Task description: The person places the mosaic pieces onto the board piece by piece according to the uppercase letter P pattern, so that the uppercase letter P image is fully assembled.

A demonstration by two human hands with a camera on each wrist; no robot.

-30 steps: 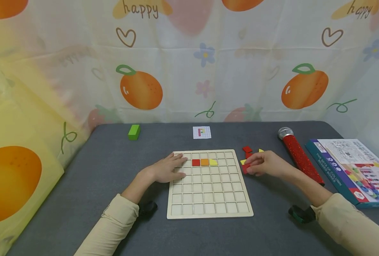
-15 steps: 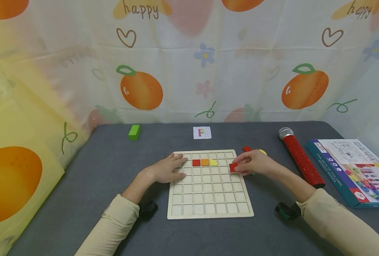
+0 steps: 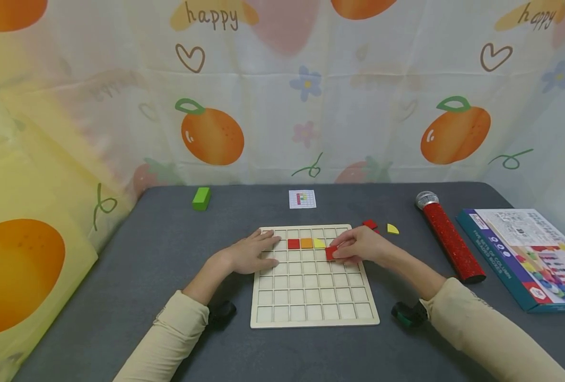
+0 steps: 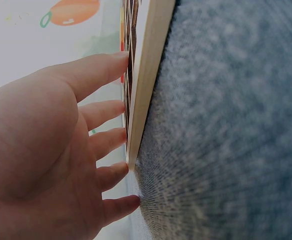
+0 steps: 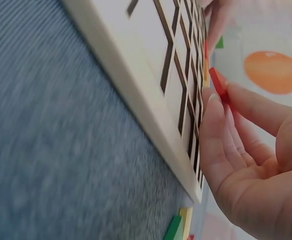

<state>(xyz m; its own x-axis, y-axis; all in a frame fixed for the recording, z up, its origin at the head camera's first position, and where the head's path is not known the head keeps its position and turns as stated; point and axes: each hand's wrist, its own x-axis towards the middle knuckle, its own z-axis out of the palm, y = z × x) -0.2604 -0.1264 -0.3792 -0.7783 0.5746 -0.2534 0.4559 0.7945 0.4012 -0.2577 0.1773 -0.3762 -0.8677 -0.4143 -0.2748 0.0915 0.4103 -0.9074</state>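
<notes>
A pale wooden grid board [image 3: 314,323] lies flat on the dark table. A red square tile [image 3: 294,244], an orange square tile [image 3: 306,243] and a yellow tile [image 3: 318,243] sit side by side in its second row from the top. My left hand [image 3: 246,253] rests on the board's left edge, its fingers spread and nearly straight, as the left wrist view also shows. Between thumb and fingertips, my right hand [image 3: 365,246] pinches another red square tile [image 3: 330,253] over the board's upper right. In the right wrist view, that red tile [image 5: 218,82] is tilted above the grid.
Red tiles [image 3: 370,224] and a yellow quarter-circle tile [image 3: 392,229] lie right of the board; the right wrist view adds a green piece [image 5: 173,229]. Behind are a small pattern card [image 3: 302,199] and green block [image 3: 201,198]. A red microphone [image 3: 449,239] and box [image 3: 540,265] stand right.
My right hand has picked up the red tile from the loose pieces and moved left with it over the board. The left hand has stayed on the board's edge.
</notes>
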